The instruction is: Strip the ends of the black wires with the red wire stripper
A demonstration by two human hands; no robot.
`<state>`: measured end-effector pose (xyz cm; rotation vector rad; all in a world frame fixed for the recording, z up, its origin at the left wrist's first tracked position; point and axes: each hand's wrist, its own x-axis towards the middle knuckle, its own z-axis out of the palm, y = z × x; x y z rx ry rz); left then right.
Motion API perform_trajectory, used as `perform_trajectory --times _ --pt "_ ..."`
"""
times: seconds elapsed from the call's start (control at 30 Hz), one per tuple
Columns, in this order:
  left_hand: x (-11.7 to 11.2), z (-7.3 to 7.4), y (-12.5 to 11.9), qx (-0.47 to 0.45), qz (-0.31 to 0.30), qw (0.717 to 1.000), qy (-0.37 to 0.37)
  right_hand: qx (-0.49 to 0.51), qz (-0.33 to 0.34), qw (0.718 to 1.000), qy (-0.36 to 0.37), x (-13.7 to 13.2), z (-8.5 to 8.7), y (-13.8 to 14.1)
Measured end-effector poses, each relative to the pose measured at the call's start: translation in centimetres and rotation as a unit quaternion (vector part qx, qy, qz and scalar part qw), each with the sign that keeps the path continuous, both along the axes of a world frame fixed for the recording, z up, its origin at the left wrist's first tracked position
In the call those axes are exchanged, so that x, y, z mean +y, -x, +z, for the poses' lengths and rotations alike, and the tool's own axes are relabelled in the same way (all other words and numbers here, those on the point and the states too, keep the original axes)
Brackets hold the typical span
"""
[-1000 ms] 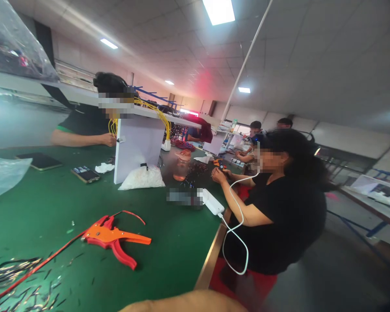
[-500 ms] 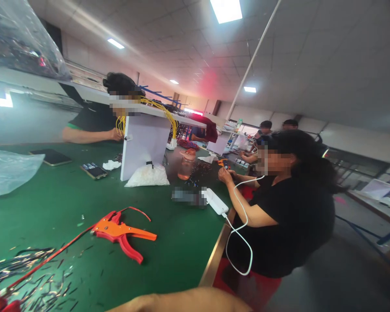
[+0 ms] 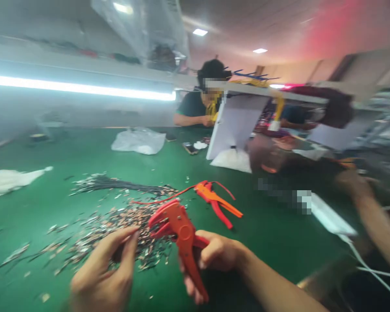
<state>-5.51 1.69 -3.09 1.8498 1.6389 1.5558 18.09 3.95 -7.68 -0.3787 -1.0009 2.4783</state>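
Note:
My right hand [image 3: 214,253] is wrapped round the handles of an orange-and-red wire stripper [image 3: 185,234], its jaws pointing up and to the left. Just left of those jaws, the thumb and fingers of my left hand [image 3: 105,271] are pinched together. Whatever lies between the fingertips is too small to make out. Beyond both hands, a second wire stripper [image 3: 211,197] lies on the green table with a thin red wire [image 3: 165,200] running by it. Around and behind my left hand spread many short wire scraps [image 3: 117,225], next to a bundle of dark wires [image 3: 117,184].
A clear plastic bag [image 3: 138,141] and a white cloth-like piece [image 3: 13,180] lie on the table. To the right stand a white divider [image 3: 235,125], a white bag [image 3: 232,160] and a white power bank [image 3: 331,212] with a cable. A co-worker's arm [image 3: 373,212] is at right.
The view has swung left and down. Both my hands and the held wire stripper now show fully; before, only a forearm and part of a red tool showed at the bottom.

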Motion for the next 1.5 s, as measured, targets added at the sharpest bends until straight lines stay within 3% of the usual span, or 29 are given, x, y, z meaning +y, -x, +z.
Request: perform_trajectory --times 0.23,0.57,0.87,1.13,1.5 --pt "-0.3 2.4 -1.9 0.008 -0.001 1.000 -0.018 -0.009 -0.049 0.998 0.027 -1.1 0.6 -1.3" --pt "-0.5 2.3 -1.2 0.053 -0.073 0.995 -0.048 -0.029 -0.048 0.998 0.038 -1.3 -0.2 -1.6" --pt "-0.8 2.8 -0.5 0.196 -0.062 0.974 -0.093 -0.036 -0.061 0.997 0.022 -1.0 0.9 -1.7" --pt "-0.9 4.0 -0.6 0.172 -0.063 0.981 -0.064 -0.048 -0.051 0.997 0.014 -1.8 1.4 -1.3" --pt "-1.1 4.4 -0.7 0.146 -0.092 0.985 -0.015 -0.063 0.008 0.998 -0.006 -1.7 0.0 -1.0"
